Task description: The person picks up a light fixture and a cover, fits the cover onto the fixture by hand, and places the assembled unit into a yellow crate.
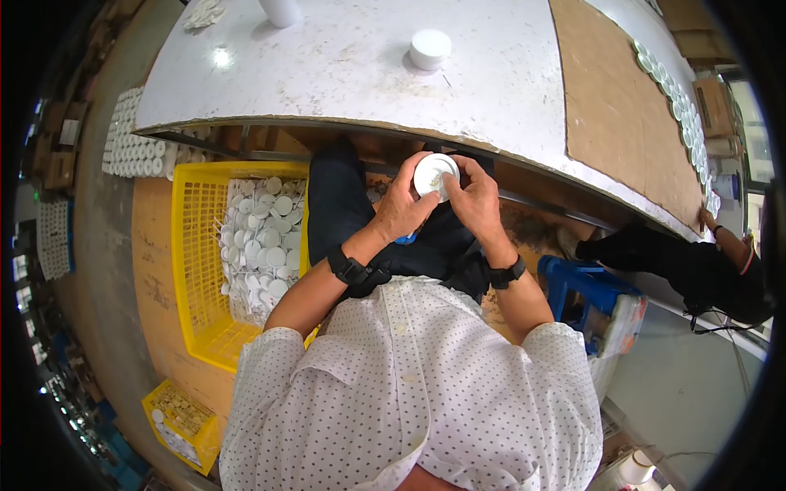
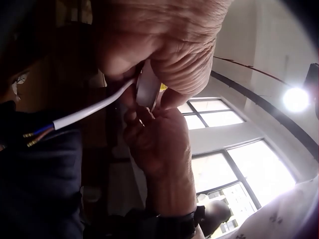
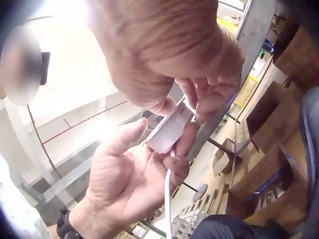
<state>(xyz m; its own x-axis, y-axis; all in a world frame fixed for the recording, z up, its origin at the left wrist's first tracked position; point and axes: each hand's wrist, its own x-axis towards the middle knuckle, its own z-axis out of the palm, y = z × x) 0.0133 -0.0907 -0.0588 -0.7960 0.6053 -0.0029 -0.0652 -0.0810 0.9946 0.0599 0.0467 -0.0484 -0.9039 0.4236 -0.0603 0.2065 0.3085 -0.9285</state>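
Both hands hold a round white cup-like part above the lap. The left hand grips it from the left, and in the right wrist view this hand has its fingers under the part. From the right, the right hand curls its fingers round the rim, its thumb on the open face. A white cable leaves the part's side and ends in bare-tipped blue and brown wires.
A white round tub stands on the white table. Left of the legs, a yellow crate holds many white discs. At the right are a blue stool and another person.
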